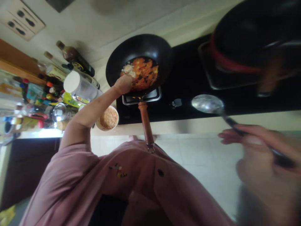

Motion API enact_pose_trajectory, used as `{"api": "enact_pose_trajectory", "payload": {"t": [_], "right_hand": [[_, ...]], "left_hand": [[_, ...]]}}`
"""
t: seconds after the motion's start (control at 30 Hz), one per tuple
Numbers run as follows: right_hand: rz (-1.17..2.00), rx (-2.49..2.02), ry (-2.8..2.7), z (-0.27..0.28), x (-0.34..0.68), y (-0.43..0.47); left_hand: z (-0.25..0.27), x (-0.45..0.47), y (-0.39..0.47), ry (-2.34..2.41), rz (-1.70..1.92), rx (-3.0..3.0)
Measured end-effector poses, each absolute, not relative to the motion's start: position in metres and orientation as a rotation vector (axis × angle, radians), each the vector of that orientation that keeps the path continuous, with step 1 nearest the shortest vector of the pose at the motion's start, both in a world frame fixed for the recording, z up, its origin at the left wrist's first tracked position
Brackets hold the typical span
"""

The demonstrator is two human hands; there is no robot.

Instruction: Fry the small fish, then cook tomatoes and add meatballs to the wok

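My left hand (124, 83) reaches over the near left rim of a dark wok (150, 44). Its fingers look curled down, and what they hold is hidden. Just beyond them a pale, finely chopped heap (128, 69) lies against orange-red cooked pieces (146, 72) in the wok. The wooden handle (146, 125) of the wok points toward me. At the right, my right hand (261, 153), blurred, is closed around the black handle of a large metal spoon (208, 103). The spoon's bowl hangs near the front edge of the black stovetop (181, 88), apart from the wok.
A second, red-sided pan (235, 64) with a wooden handle sits at the far right. A white bowl (114, 125) of pale brownish food stands by my left forearm. Bottles (77, 59), a white-lidded jar (72, 83) and several condiments crowd the left counter.
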State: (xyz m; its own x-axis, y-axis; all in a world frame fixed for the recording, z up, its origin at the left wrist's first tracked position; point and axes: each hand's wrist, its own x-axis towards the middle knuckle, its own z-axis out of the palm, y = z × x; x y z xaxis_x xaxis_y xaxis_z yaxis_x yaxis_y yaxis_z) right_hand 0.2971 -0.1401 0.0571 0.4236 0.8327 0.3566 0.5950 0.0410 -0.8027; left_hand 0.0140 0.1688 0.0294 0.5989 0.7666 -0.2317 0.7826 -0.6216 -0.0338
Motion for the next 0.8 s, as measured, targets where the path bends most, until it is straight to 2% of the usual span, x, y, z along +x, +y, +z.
{"api": "enact_pose_trajectory", "payload": {"t": [0.13,0.27,0.4,0.47,0.6,0.8], "right_hand": [[0.316,-1.497,-1.324,0.065,0.3,-0.126],[0.397,-1.308,-1.443,0.075,0.291,-0.104],[0.672,-1.098,-1.564,0.081,0.259,-0.082],[0.844,-1.036,-1.612,0.08,0.234,-0.073],[1.049,-1.011,-1.727,0.064,0.171,-0.053],[0.966,-1.089,-2.056,0.02,0.084,-0.017]], "left_hand": [[0.042,0.014,0.163,1.458,-0.323,2.698],[0.081,-0.006,0.136,1.531,0.103,2.622],[0.102,-0.043,0.07,1.603,0.572,2.435],[0.093,-0.062,0.036,1.681,0.688,2.289],[0.049,-0.098,-0.008,1.844,0.669,2.023],[-0.004,-0.152,-0.04,1.972,0.777,1.751]]}}
